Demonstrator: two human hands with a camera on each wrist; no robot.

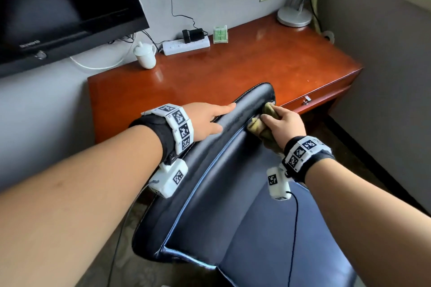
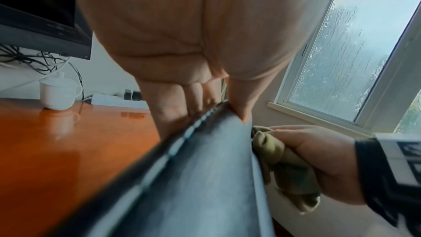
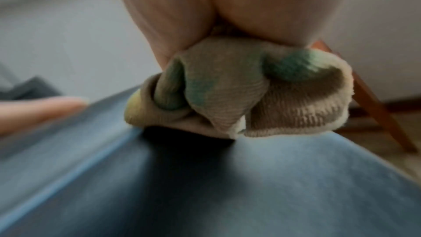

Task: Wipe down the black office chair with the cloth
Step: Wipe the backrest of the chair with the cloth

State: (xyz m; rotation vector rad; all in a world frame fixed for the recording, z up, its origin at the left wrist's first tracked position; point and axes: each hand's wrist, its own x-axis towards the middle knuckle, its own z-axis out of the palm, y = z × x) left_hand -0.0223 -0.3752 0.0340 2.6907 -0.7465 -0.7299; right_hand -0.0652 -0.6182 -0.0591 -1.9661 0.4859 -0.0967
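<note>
The black office chair (image 1: 221, 193) stands with its backrest top toward the desk. My left hand (image 1: 207, 119) clamps that top edge. In the left wrist view its fingers (image 2: 173, 107) lie on the desk side and the thumb on the front of the chair (image 2: 205, 177). My right hand (image 1: 284, 123) grips a bunched olive-green cloth (image 1: 258, 123) and presses it on the front of the backrest near the top right corner. The right wrist view shows the cloth (image 3: 239, 93) wadded under the palm, touching the chair (image 3: 250, 186). The cloth (image 2: 284, 165) and right hand (image 2: 318, 154) also show from the left wrist.
A glossy red-brown desk (image 1: 233, 70) sits just beyond the backrest, with a white lidded cup (image 1: 145, 56), a power strip (image 1: 186, 45), a small green box (image 1: 220, 34) and a lamp base (image 1: 294, 16). A television (image 1: 58, 7) hangs at the left. A wall closes the right side.
</note>
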